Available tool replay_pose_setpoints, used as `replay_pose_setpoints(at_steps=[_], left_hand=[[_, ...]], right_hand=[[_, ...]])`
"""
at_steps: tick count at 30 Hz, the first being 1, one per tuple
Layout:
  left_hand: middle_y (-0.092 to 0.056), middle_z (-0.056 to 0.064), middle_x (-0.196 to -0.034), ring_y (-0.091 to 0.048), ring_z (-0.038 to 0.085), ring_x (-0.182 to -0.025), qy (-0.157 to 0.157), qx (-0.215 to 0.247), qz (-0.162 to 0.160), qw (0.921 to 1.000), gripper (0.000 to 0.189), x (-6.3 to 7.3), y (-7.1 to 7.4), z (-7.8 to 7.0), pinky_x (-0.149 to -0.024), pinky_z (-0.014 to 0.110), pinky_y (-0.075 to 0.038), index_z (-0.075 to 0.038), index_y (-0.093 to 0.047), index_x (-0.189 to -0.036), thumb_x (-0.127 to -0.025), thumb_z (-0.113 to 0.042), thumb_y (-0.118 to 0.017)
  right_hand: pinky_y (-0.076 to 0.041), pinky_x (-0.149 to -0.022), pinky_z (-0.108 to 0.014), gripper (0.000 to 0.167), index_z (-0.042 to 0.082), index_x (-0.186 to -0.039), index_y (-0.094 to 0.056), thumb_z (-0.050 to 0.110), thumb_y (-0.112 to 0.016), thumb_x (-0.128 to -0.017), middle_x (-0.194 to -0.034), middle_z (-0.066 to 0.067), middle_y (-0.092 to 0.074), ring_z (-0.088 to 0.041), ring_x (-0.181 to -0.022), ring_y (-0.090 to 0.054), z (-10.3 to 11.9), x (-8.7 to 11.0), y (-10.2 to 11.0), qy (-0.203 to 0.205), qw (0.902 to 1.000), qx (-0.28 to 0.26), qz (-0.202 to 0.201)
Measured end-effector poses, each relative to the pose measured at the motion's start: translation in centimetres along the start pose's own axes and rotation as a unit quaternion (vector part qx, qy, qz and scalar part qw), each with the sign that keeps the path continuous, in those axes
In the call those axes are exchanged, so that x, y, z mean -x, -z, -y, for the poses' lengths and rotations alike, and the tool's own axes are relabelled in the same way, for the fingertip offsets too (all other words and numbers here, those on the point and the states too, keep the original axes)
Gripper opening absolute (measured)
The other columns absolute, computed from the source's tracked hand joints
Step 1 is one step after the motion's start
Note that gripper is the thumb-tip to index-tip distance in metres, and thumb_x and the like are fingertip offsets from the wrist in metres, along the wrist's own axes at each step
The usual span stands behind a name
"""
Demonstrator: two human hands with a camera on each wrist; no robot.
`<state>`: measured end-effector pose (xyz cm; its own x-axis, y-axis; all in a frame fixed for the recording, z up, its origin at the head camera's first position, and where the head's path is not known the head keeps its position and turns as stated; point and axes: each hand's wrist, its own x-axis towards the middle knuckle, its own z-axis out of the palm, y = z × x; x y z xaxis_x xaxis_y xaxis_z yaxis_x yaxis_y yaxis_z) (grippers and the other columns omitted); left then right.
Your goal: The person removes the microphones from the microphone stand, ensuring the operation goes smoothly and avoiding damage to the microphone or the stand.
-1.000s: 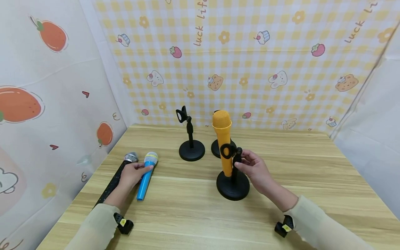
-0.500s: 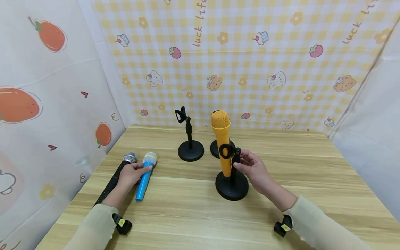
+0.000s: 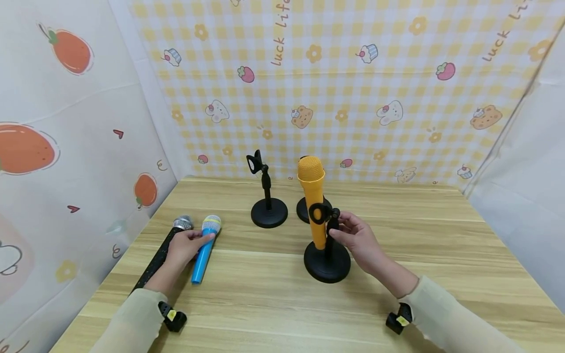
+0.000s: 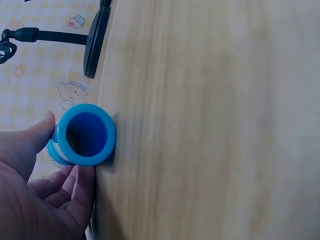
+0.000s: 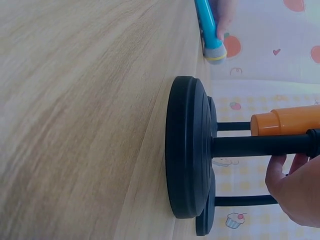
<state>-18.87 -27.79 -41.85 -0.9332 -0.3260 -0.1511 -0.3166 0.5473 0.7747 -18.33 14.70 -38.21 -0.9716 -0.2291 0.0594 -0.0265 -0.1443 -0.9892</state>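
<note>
My left hand [image 3: 182, 247] pinches a blue microphone [image 3: 203, 260] between thumb and fingers; it lies on the wooden table with its silver, yellow-banded head pointing away. In the left wrist view, the hollow blue end of the microphone [image 4: 111, 135] faces the camera. At the right, my right hand [image 3: 359, 241] holds the upright post of a black microphone stand [image 3: 326, 272], thumb in front and fingers behind. An orange microphone [image 3: 311, 189] stands almost upright in that stand's ring clip. The right wrist view shows its orange lower end [image 5: 285, 121] beside the post, above the round base.
A black microphone [image 3: 156, 260] with a silver head lies left of the blue one, partly under my left arm. Toward the back stands another black stand [image 3: 269, 214] with its clip unfilled. A third stand [image 3: 302, 211] is mostly hidden behind the orange microphone. Patterned cloth [image 3: 340, 88] hangs behind the table.
</note>
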Motion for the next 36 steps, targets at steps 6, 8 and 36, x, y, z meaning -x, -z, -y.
replay_pose_setpoints(at_steps=[6,8,36], left_hand=[[-0.063,0.024,-0.109,-0.058,0.018,-0.070,-0.005,-0.004,-0.008,0.9999,0.065,0.06,-0.09,0.04,-0.053,0.026,-0.048,0.007,-0.060,-0.123,-0.086,-0.044,-0.073],[-0.063,0.024,-0.108,-0.058,0.017,-0.069,-0.004,-0.005,-0.011,0.9999,0.063,0.08,-0.13,0.05,-0.052,0.026,-0.047,0.006,-0.061,-0.122,-0.086,-0.043,-0.073],[-0.060,0.025,-0.117,-0.059,0.018,-0.074,0.001,-0.004,-0.002,1.0000,0.066,-0.06,-0.08,0.01,-0.055,0.025,-0.050,0.004,-0.058,-0.128,-0.086,-0.045,-0.072]], right_hand=[[-0.050,-0.087,-0.027,0.025,0.015,-0.110,-0.062,0.000,-0.066,-0.091,-0.110,-0.005,-0.058,-0.020,-0.098,-0.054,0.08,0.00,-0.04,-0.004,1.0000,0.003,-0.003],[-0.050,-0.087,-0.027,0.025,0.015,-0.110,-0.062,-0.001,-0.066,-0.091,-0.111,-0.005,-0.057,-0.020,-0.098,-0.054,0.08,-0.01,-0.03,-0.005,1.0000,0.003,-0.004],[-0.049,-0.088,-0.027,0.026,0.013,-0.112,-0.062,0.000,-0.066,-0.091,-0.113,-0.005,-0.057,-0.020,-0.100,-0.054,-0.02,-0.01,-0.01,-0.012,0.9999,-0.003,-0.006]])
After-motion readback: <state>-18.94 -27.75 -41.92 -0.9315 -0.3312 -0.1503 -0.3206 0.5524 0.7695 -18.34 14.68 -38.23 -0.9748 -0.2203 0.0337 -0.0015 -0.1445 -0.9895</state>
